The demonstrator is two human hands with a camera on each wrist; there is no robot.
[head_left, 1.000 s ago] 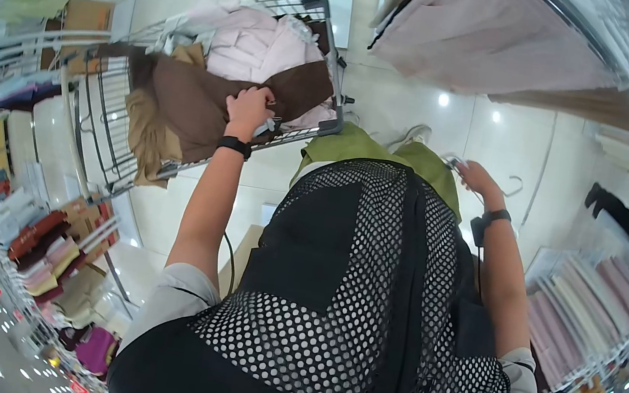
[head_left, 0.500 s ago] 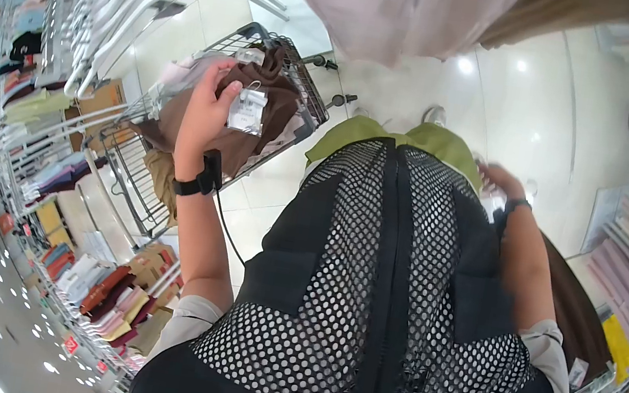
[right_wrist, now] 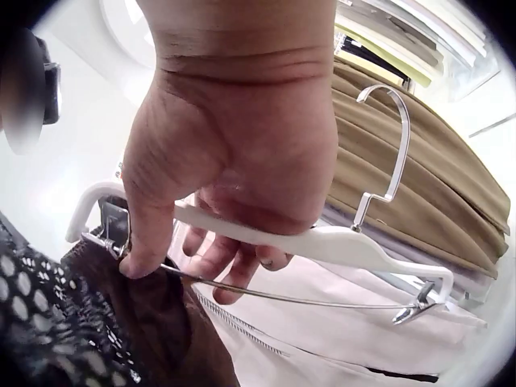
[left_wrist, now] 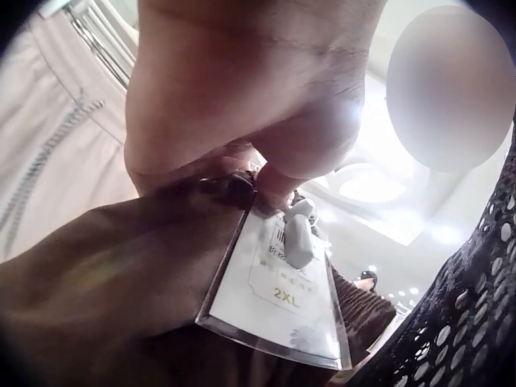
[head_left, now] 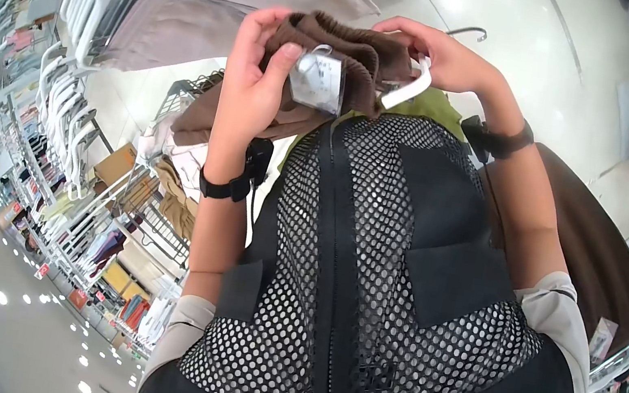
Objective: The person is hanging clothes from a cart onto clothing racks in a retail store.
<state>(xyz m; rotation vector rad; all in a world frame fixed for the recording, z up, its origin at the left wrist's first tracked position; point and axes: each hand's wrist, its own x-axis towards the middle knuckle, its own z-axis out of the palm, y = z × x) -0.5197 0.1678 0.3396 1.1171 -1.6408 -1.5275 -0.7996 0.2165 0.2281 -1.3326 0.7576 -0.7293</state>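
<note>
Brown trousers with a gathered elastic waist are held up in front of the vest. My left hand grips the waistband at its left side, thumb near a clear-sleeved tag; the left wrist view shows "2XL" on that tag. At the waistband's other side, my right hand holds a white clip hanger with a metal bar. In the right wrist view, my thumb presses by one hanger clip at the brown waistband, while the far clip has no cloth in it.
Pale pink trousers hang on a rack ahead, beside a row of white hangers. Left and below is a wire cart with a tan garment. A long brown garment hangs behind my right arm.
My left hand has lifted the brown trousers by the waistband from the cart. My right hand has come up from my side with the hanger and met the waistband. The body has turned.
</note>
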